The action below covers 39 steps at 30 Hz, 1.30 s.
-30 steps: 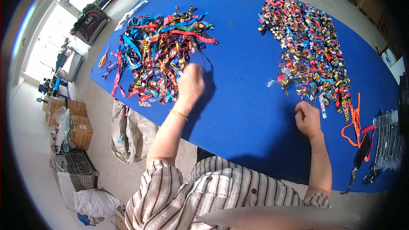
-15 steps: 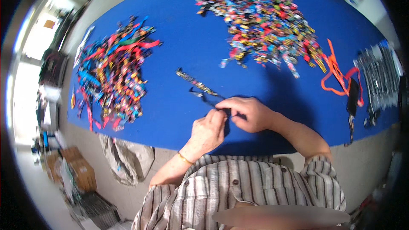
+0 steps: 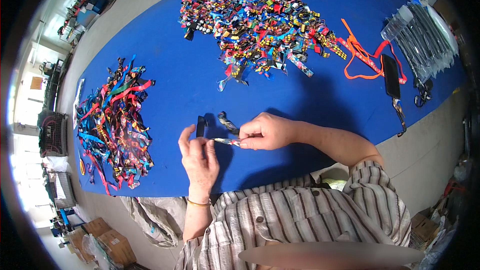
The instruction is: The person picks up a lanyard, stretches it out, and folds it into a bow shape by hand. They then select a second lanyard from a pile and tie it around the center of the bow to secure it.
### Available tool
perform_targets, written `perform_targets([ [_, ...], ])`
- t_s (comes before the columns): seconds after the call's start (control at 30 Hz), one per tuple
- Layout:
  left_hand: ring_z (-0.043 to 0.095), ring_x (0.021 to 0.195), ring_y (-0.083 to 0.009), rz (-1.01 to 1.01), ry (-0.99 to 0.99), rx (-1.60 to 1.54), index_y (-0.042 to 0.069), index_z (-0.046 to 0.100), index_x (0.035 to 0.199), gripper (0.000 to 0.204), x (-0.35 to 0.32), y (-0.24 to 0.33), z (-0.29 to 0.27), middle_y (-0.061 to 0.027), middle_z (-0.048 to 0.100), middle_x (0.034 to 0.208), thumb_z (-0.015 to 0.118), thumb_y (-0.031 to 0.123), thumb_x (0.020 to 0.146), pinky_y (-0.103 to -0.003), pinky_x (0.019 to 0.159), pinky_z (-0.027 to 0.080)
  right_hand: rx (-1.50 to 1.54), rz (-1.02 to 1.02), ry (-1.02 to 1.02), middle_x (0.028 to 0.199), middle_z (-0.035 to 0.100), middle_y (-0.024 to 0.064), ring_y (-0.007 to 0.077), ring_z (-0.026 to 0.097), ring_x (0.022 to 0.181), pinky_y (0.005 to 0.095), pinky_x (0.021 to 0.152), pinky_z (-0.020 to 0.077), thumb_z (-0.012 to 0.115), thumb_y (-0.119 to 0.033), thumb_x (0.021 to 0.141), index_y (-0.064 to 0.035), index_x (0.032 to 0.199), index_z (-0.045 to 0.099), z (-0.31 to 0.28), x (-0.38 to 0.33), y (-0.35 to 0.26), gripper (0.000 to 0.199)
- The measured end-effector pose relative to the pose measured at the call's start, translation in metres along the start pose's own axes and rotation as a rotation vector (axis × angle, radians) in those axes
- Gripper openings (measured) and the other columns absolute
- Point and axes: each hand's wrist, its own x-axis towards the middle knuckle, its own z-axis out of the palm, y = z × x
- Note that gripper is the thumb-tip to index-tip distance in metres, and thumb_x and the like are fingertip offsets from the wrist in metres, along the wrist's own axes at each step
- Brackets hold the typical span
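Pinched between both hands, a narrow dark patterned fabric strap (image 3: 227,129) now sits above the near edge of the blue table (image 3: 175,85), having been carried there from the left pile of loose coloured ribbons (image 3: 116,125). Right hand (image 3: 267,131) clamps one end in a curled fist; left hand (image 3: 199,156), palm up, fingers raised, grips the black end piece (image 3: 201,126).

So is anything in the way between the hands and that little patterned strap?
No. Both hands already hold the patterned strap: the left hand pinches one end, the right hand grips the other. Only bare blue table lies beneath.
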Motion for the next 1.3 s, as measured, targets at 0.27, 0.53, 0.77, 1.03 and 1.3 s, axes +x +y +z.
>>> perform_targets([
  [0.27, 0.041, 0.059, -0.0042, -0.306, -0.075, -0.33, 0.003, 0.059, 0.086, 0.018, -0.003, -0.042, -0.011, 0.004, 0.048, 0.063, 0.07, 0.014, 0.092, -0.021, 0.052, 0.034, 0.194, 0.193, 0.02, 0.066, 0.06, -0.0005, 0.005, 0.055, 0.061, 0.0233, 0.057, 0.0429, 0.063, -0.02, 0.096, -0.0041, 0.086, 0.065, -0.041, -0.005, -0.002, 0.019],
  [0.53, 0.039, 0.062, -0.0003, -0.426, -0.084, -0.342, 0.004, 0.064, 0.088, 0.013, 0.001, -0.082, -0.023, 0.0092, 0.051, 0.07, 0.069, 0.015, 0.093, -0.018, 0.053, 0.029, 0.2, 0.268, 0.128, 0.058, 0.055, -0.0026, 0.0031, 0.048, 0.052, 0.0212, 0.05, 0.0361, 0.062, -0.024, 0.095, -0.0037, 0.082, 0.066, -0.069, -0.01, 0.006, 0.024],
  [0.77, 0.049, 0.066, -0.0037, -0.647, -0.061, -0.245, 0.001, 0.067, 0.086, 0.016, 0.006, -0.108, -0.03, 0.0045, 0.059, 0.069, 0.072, 0.016, 0.089, -0.021, 0.06, 0.041, 0.115, 0.378, 0.009, 0.057, 0.055, -0.003, 0.0036, 0.047, 0.053, 0.0225, 0.05, 0.0346, 0.066, -0.027, 0.092, -0.0061, 0.076, 0.063, -0.079, -0.012, 0.015, 0.026],
  [1.03, 0.053, 0.063, -0.0084, -0.576, -0.073, -0.004, -0.001, 0.069, 0.085, 0.02, 0.007, -0.124, -0.038, -0.0029, 0.064, 0.068, 0.076, 0.018, 0.085, -0.027, 0.06, 0.045, 0.006, 0.592, -0.036, 0.063, 0.058, -0.0013, 0.0059, 0.054, 0.054, 0.0229, 0.051, 0.0401, 0.069, -0.017, 0.088, -0.0034, 0.081, 0.062, -0.094, -0.02, 0.011, 0.017],
  [1.3, 0.056, 0.067, -0.0074, -0.617, -0.126, 0.119, -0.001, 0.07, 0.088, 0.018, 0.015, -0.138, -0.042, -0.0032, 0.069, 0.074, 0.075, 0.016, 0.086, -0.024, 0.061, 0.045, -0.196, 0.724, -0.009, 0.063, 0.063, 0.0035, 0.0103, 0.06, 0.054, 0.0265, 0.05, 0.0432, 0.07, -0.016, 0.083, -0.0011, 0.08, 0.063, -0.102, -0.027, -0.001, 0.017],
])
